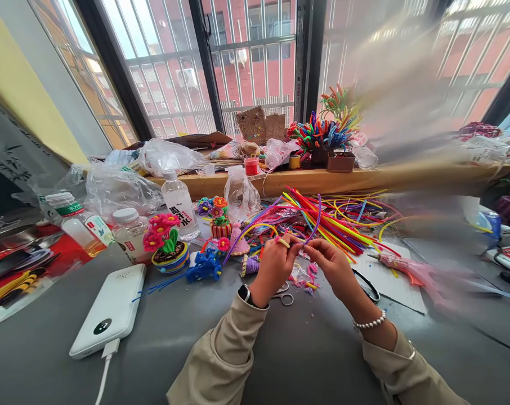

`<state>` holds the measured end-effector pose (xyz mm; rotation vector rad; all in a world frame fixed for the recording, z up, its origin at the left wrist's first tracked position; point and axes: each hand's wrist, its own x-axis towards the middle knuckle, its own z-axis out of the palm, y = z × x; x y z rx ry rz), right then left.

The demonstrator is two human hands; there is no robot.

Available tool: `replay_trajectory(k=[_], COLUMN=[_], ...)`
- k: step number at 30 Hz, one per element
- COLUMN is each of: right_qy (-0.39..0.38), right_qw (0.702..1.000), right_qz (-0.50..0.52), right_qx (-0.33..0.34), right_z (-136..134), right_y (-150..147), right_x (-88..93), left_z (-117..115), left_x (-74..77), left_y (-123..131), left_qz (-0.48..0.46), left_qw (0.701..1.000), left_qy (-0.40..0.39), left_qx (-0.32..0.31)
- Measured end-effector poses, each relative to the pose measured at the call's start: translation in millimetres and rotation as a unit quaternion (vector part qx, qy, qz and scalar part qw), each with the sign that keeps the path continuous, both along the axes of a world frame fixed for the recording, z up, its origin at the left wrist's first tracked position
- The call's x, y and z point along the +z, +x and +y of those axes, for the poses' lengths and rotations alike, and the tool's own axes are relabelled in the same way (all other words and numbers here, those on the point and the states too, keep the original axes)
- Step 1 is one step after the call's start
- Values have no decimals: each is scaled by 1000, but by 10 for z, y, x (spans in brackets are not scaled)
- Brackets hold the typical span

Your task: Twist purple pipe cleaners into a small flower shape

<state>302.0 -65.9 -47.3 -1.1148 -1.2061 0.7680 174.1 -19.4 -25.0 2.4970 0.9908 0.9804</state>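
Between my left hand (275, 264) and my right hand (330, 265) is a purple pipe cleaner (318, 216), pinched at the fingertips. One end of it rises above my right fingers. A short yellow piece shows across my left fingers; I cannot tell how it is held. Below my hands lie scissors (285, 298), partly hidden by my left wrist, and small pink pipe-cleaner bits (311, 278). A small purple woven pot (250, 265) is beside my left hand. Behind both hands spreads a pile of coloured pipe cleaners (322, 222).
On the left stand a white power bank (111, 306), a pot of pink flowers (166, 247), a blue pipe-cleaner bundle (204, 266) and a water bottle (179, 205). Rightward are a pink glue gun (401, 265) and white board (401, 289). A wooden sill (314, 183) runs behind; blur covers the far right.
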Motion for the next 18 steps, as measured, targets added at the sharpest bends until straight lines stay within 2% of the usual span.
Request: replay_trajectory(k=[7,18], right_qy=[7,24], right_qw=[999,998], right_qz=[-44,-64], right_qx=[22,-1], right_z=[-2,-37], right_y=[39,55], right_x=[30,44], left_z=[37,38], left_x=[-6,9], left_y=[-6,-10], left_qz=[-90,-177], left_qw=[983,922], left_qy=[-133,-288], left_qx=[-91,-188])
